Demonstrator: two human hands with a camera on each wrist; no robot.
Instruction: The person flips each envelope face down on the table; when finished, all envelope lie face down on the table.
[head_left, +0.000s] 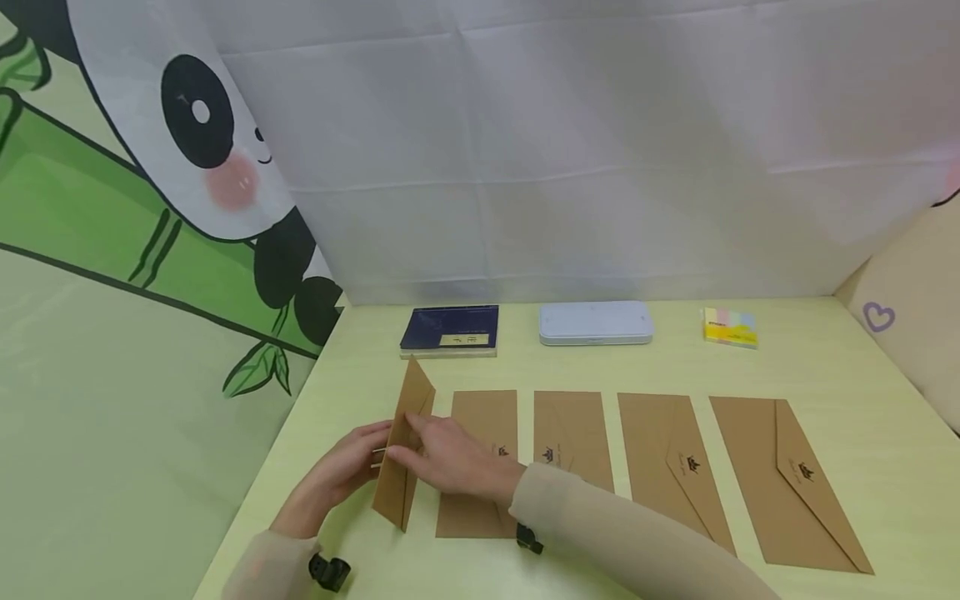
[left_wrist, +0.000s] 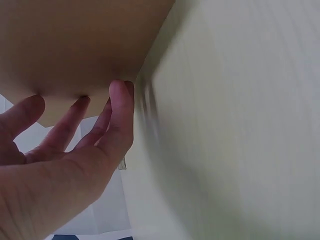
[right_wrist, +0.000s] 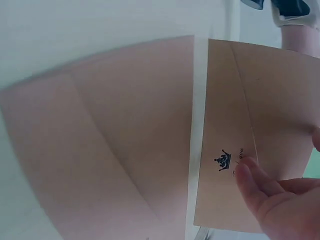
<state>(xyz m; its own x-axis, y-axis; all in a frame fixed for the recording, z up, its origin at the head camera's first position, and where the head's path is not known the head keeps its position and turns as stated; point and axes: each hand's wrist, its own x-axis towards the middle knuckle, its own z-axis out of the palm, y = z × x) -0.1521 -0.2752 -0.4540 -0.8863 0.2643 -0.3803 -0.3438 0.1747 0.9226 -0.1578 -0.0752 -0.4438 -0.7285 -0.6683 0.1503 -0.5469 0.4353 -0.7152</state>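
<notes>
A brown envelope [head_left: 411,467] stands tilted on edge between the two hands at the left of the table. Behind it is the left hand [head_left: 348,467], and in the left wrist view its fingertips [left_wrist: 122,92] press on the plain back. On the flap side, the right hand [head_left: 450,458] touches the front with fingers and thumb. The right wrist view shows its fingertips [right_wrist: 245,170] beside a printed crown [right_wrist: 223,160] on the flap. Directly to the right lies another envelope [head_left: 483,417], partly covered by the right hand and forearm.
More brown envelopes lie in the row: one [head_left: 567,417] partly behind the right arm, another [head_left: 652,467], and one [head_left: 780,492] farthest right. Along the back stand a dark blue book [head_left: 450,325], a pale blue case [head_left: 596,323] and a sticky-note pack [head_left: 729,327].
</notes>
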